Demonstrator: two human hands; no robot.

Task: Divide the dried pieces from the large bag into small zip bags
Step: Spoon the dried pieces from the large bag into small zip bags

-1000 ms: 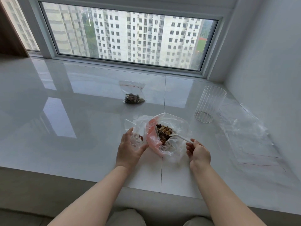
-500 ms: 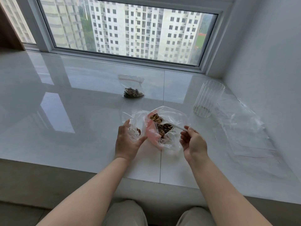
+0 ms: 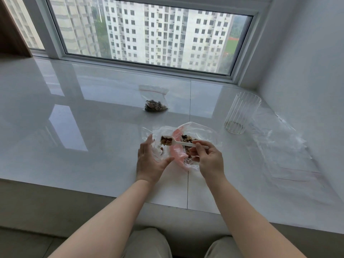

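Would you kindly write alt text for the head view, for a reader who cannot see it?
The right hand holds a white spoon heaped with dried pieces over a small zip bag held open by the left hand, beside the large bag. A filled zip bag and ribbed glass stand behind.

Ribbed clear glass [image 3: 242, 113] upright on the glossy white sill [image 3: 74, 131], window [image 3: 149, 34] behind.
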